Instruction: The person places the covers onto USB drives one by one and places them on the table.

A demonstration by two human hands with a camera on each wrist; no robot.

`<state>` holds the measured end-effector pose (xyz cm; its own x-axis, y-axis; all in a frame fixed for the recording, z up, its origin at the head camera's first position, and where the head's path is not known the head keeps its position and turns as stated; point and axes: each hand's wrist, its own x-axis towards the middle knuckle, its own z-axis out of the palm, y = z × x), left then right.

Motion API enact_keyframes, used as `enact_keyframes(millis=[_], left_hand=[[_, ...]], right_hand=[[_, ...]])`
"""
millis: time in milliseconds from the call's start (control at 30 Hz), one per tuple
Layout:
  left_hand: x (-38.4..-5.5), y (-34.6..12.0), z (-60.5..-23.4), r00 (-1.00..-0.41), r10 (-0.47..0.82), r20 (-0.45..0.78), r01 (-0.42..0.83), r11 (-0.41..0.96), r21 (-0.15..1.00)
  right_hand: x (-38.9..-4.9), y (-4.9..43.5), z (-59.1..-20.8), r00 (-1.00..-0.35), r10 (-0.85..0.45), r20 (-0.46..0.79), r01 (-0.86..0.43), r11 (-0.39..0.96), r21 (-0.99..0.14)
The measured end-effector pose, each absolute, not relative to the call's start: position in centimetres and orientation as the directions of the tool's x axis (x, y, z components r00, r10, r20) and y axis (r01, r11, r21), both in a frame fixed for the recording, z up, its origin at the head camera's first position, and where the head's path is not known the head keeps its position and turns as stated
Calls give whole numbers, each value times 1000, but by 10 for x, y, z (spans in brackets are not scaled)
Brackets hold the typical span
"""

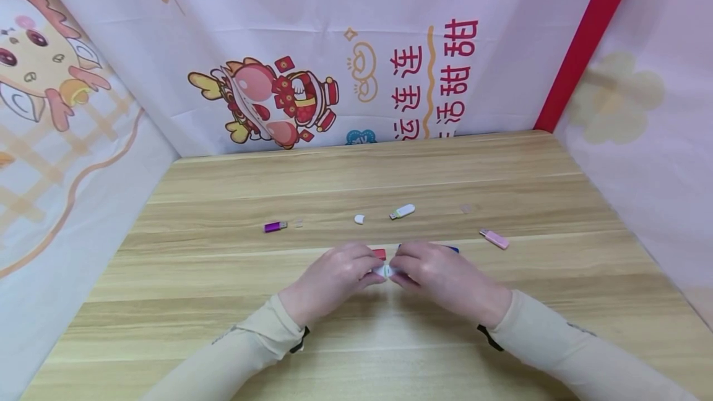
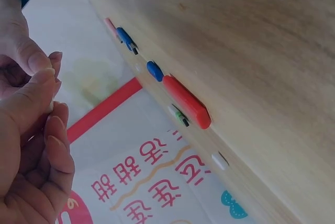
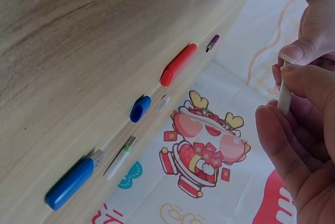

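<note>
Both hands meet over the front middle of the table, fingertip to fingertip. Between them is a small white USB stick (image 3: pixel 284 96), mostly covered by fingers; a pale piece of it (image 1: pixel 385 271) shows in the head view. My left hand (image 1: pixel 340 274) pinches its left end with thumb and fingers, while my right hand (image 1: pixel 440 277) pinches the right end. Just beyond the left fingers lies a red USB stick (image 2: pixel 186 101). A blue cap (image 3: pixel 140 109) and an uncapped blue USB stick (image 3: pixel 73 182) lie beyond the right hand, which partly hides them in the head view.
Farther back lie a purple USB stick (image 1: pixel 275 226) beside a small clear cap (image 1: pixel 299 223), a white cap (image 1: pixel 359 219), and a white USB stick with a green band (image 1: pixel 402 211). A pink USB stick (image 1: pixel 494 239) is at right. Printed cloth (image 1: pixel 312 30) hangs behind the table.
</note>
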<state>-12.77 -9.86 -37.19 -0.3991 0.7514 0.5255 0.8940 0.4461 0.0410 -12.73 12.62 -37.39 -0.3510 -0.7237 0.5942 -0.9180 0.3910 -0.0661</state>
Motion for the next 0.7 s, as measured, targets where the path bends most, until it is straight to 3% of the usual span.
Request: enact_keyframes(millis=[200,367,700], left_hand=[[-127,-99,-372,-376,760,531,901,434,18],[-125,-100,-376,-366,770,522,902,431,-4],[-122,-103,-389,-435,780,450,887,456,68]], right_hand=[[-125,124,-373,-365,-747,556,-913,405,-55],[-122,122,-374,-416,-775,476,-900,427,-91],[-121,115,-386,-484,-792,371,-873,468,-139]])
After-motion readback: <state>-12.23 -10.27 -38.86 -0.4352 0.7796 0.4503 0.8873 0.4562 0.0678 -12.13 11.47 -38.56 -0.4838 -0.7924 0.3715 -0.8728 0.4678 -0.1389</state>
